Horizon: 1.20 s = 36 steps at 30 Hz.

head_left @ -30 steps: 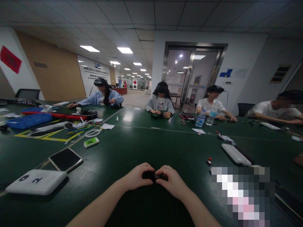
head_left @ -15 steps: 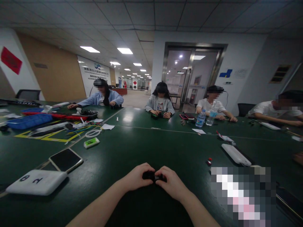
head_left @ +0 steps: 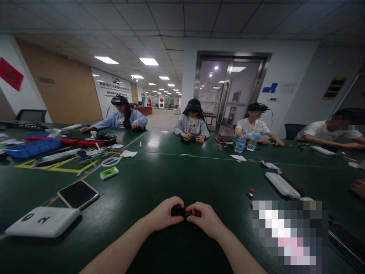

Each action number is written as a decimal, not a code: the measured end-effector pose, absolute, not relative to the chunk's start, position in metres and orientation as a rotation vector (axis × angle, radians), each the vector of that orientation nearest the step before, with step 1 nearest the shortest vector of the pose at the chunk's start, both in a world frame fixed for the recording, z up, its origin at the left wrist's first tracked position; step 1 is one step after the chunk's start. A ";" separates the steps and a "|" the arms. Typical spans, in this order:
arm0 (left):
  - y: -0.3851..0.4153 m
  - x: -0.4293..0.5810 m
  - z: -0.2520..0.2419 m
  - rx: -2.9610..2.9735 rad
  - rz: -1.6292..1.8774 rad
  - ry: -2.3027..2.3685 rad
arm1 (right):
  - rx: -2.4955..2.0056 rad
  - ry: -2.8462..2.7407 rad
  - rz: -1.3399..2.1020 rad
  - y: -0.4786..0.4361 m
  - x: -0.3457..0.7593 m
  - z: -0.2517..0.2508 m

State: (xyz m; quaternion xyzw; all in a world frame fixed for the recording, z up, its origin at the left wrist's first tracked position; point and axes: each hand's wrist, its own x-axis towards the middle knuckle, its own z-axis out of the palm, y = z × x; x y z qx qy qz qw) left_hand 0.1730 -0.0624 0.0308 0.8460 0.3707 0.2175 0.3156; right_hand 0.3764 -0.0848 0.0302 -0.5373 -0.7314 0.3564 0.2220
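My left hand and my right hand meet low in the middle of the view, just above the dark green table. Both are closed, fingertips pinched on a small black object held between them. Most of the object is hidden by my fingers, so I cannot make out its shape. My forearms run down to the bottom edge.
A smartphone and a white pad marked with a 2 lie to my left, with a green-and-white device beyond. A white power strip and a small red-capped piece lie right. Several people work across the table near water bottles.
My hands have kept their grip on the black object. The view has shifted slightly, nudging things in frame left and up.
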 end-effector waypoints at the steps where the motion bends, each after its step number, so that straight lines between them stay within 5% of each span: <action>1: -0.062 0.173 0.030 2.230 0.572 0.978 | -1.481 -2.019 0.989 -0.085 0.377 0.030; 30: -0.057 0.170 0.026 2.405 0.488 0.914 | -1.480 -1.972 1.022 -0.086 0.381 0.035; 36: -0.028 0.120 0.025 2.338 0.515 1.430 | -1.520 -1.742 1.051 -0.076 0.401 0.027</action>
